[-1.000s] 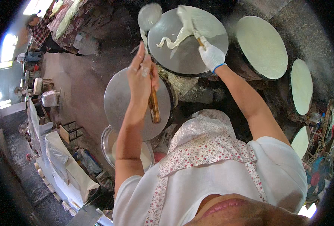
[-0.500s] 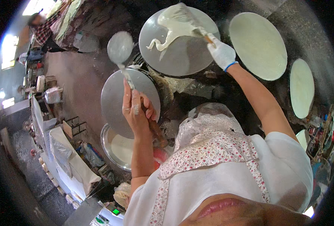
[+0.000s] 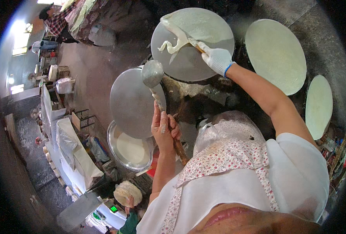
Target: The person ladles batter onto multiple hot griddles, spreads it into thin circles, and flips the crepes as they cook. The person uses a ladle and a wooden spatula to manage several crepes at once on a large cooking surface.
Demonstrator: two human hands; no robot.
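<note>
My left hand (image 3: 164, 130) is wrapped round the handle of a ladle (image 3: 152, 73). The ladle's metal bowl, smeared with batter, is raised over the gap between two round griddles. In a white knitted glove, my right hand (image 3: 218, 61) grips the wooden handle of a batter-coated spreader (image 3: 199, 47). The spreader's blade lies across the far griddle (image 3: 192, 68), its edge hidden by batter. Pale batter (image 3: 206, 25) covers the griddle's far part, and a thick curl of it lies at the left. The nearer part is bare grey metal.
A bare griddle (image 3: 136, 103) stands at the left, partly over a metal basin (image 3: 111, 144) of batter. Two griddles at the right carry thin pale sheets (image 3: 276, 58). A co-worker's hand (image 3: 130, 201) touches a round pale bundle (image 3: 127, 193). Another person (image 3: 60, 22) is far left.
The ladle has swung right, from beyond the left griddle to near the far one. The spreader has swept left and nearer, leaving batter over the far part. A green-sleeved co-worker has come into view.
</note>
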